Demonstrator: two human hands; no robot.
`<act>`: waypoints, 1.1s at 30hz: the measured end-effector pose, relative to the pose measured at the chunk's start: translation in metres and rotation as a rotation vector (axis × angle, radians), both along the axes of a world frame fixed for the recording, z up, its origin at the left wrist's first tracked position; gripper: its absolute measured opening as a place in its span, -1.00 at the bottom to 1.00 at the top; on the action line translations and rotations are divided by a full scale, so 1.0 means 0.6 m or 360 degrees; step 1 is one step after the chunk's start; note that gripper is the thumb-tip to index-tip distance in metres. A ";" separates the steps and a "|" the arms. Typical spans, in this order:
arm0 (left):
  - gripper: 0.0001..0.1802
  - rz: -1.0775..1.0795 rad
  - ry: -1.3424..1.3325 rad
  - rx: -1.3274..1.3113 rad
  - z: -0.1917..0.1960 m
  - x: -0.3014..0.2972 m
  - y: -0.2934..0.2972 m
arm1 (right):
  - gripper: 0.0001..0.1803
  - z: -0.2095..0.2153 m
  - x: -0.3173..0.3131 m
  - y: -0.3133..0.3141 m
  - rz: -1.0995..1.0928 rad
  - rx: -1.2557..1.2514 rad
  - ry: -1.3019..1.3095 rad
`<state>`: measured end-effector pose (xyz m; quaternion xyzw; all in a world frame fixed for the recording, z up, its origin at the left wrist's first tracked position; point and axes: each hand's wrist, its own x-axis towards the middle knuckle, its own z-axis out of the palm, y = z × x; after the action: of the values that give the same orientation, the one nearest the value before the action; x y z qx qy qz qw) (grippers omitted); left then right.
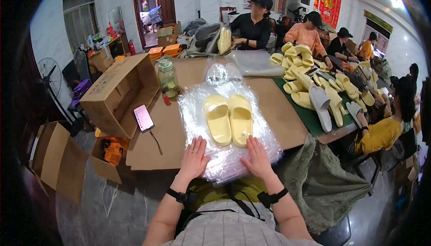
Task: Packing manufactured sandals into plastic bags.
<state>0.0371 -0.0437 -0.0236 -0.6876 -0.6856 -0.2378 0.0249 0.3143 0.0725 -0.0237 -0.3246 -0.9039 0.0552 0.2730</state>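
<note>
A pair of pale yellow slide sandals (218, 122) lies side by side on a stack of clear plastic bags (191, 107) in front of me. My left hand (194, 157) rests flat on the bags near the left sandal's near end, fingers stretched out. On the other side my right hand (257, 156) lies likewise, fingertips close to the right sandal's near end. Neither hand holds anything. Whether the sandals are inside the top bag or on it, I cannot tell. Just beyond them sits a bagged whitish pair of sandals (223, 73).
An open cardboard box (96, 95), a phone (143, 118) and a glass jar (167, 77) stand at the left. Another plastic bag stack (258, 63) lies at the far side. A heap of sandals (310, 82) covers the right. Several people work around; grey-green cloth (310, 187) hangs off the near right edge.
</note>
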 end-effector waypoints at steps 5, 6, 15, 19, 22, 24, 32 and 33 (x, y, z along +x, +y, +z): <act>-0.24 0.0028 -0.0017 -0.0027 -0.002 0.001 0.001 | -0.16 0.007 0.008 0.015 0.0062 -0.0214 0.0055; -0.24 0.0030 -0.0031 -0.0041 -0.004 0.000 0.000 | -0.20 0.016 0.007 0.016 0.0083 -0.0241 0.0096; -0.25 0.0067 -0.0037 -0.0001 -0.010 0.000 -0.003 | -0.50 0.146 -0.111 0.060 -0.0263 0.0027 0.0343; -0.23 0.0045 -0.0017 0.0015 -0.011 -0.001 -0.003 | -0.45 0.163 -0.200 0.112 -0.0480 -0.0172 -0.0101; -0.21 0.0030 -0.0039 -0.0114 -0.001 0.004 0.000 | -0.46 0.107 -0.241 0.161 -0.0565 -0.0196 -0.0112; -0.20 0.0029 -0.0049 -0.0106 -0.005 0.002 -0.003 | -0.48 0.080 -0.254 0.169 -0.0586 0.0094 -0.0059; -0.11 0.0055 -0.0127 0.0059 -0.015 -0.002 -0.003 | -0.67 0.071 -0.255 0.188 -0.0698 -0.0176 0.0068; -0.11 0.0056 -0.0127 0.0059 -0.014 -0.002 -0.004 | -0.69 0.071 -0.249 0.188 -0.0697 -0.0189 0.0057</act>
<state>0.0359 -0.0462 -0.0322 -0.6648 -0.6935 -0.2772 0.0143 0.1649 0.1850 0.0189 -0.5276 -0.8020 0.0534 0.2749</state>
